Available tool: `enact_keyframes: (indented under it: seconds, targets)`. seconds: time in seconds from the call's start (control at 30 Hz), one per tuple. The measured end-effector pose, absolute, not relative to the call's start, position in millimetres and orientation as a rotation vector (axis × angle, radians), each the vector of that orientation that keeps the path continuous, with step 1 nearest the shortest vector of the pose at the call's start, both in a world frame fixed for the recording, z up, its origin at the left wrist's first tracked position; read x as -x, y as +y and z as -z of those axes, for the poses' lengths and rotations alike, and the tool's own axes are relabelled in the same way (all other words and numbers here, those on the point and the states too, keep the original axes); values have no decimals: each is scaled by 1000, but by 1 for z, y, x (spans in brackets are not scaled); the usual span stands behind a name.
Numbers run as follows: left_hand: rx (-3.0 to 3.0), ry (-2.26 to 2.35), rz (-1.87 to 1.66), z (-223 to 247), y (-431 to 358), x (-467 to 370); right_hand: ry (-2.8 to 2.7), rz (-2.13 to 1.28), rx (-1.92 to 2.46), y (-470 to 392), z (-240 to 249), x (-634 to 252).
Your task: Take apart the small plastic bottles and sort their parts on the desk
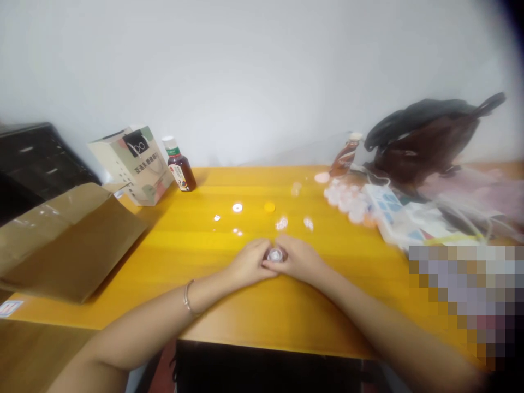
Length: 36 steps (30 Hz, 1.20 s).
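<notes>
My left hand point(252, 260) and my right hand point(298, 257) meet over the middle of the table, fingers curled round a small see-through round object point(275, 255) from both sides. Its pale round top shows between the thumbs; my fingers hide the rest, so I cannot tell its exact kind. Just beyond my hands lie a small shiny translucent piece point(281, 222) and another like it point(308, 224) to the right. Farther off are a yellow disc point(269, 207), a white ring-like disc point(237, 208) and a smaller white piece point(216, 218).
On the yellow wooden table point(229, 305) stand a dark sauce bottle point(182, 172), a paper gift bag point(143, 164) and a cardboard box point(69, 240) at left. At right are a brown drink bottle point(345, 155), pale round items point(347, 199), packaging point(393, 210) and a dark bag point(421, 142).
</notes>
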<state>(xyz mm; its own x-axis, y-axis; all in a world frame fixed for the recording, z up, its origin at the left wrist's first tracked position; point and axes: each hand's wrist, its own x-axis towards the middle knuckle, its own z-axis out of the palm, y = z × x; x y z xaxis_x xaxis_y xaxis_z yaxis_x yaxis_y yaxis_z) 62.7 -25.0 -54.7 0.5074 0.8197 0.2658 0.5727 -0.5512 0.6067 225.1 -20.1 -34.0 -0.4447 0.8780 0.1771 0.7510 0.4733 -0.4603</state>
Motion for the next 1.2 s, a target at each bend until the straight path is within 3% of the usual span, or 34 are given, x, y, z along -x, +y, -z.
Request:
enact_keyframes:
  seconds: [0.13,0.6,1.0,1.2]
  targets:
    - [-2286,1214,-728,56,-25,-61,-2383,-339,1521,-24,31,-222]
    - [-2170,1086,-648,56,-16,-54,-2415,-481,1422,-24,32,-217]
    - [-2152,1063,-564,53,-11,-54,-2492,-578,1270,-17,35,-221]
    - [-2175,990,-513,49,-9,-50,-2555,-716,964,-18,22,-227]
